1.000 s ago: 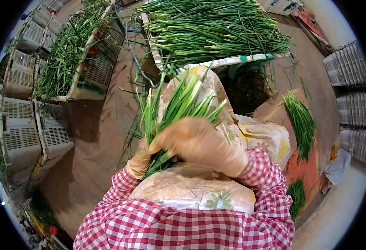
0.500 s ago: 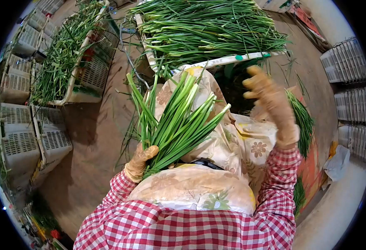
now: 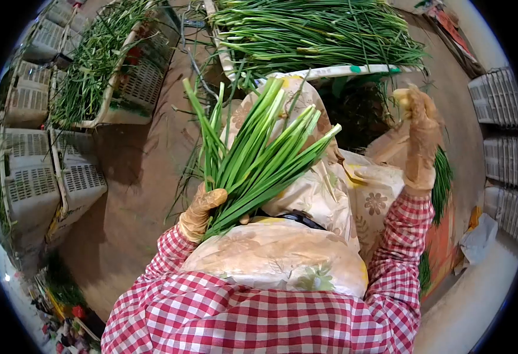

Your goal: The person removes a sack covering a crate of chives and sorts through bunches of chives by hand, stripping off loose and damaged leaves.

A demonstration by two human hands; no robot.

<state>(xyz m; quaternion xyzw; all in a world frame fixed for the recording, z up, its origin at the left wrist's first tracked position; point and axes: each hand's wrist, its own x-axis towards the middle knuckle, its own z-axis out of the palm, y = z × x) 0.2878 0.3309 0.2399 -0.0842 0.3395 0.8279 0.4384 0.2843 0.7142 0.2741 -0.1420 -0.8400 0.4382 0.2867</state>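
Beyond my knees stands the white crate (image 3: 324, 73), heaped with long green stalks (image 3: 318, 35). Over my flowered apron (image 3: 271, 251) fans a green bunch (image 3: 259, 156), its near end gripped in my left hand (image 3: 203, 213). My right hand (image 3: 419, 133) is raised, fingers bent; whether it holds anything, I cannot tell.

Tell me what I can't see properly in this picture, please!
All in the head view:
Most fingers of the left hand: hidden behind the green bunch it holds.
Part of the bunch on the right: behind the right hand and checked sleeve.
The black thing: partly covered by flowered cloth, so I can't name it.
The big crate's far end: cut off by the top edge.
Little things at bottom left: too small.
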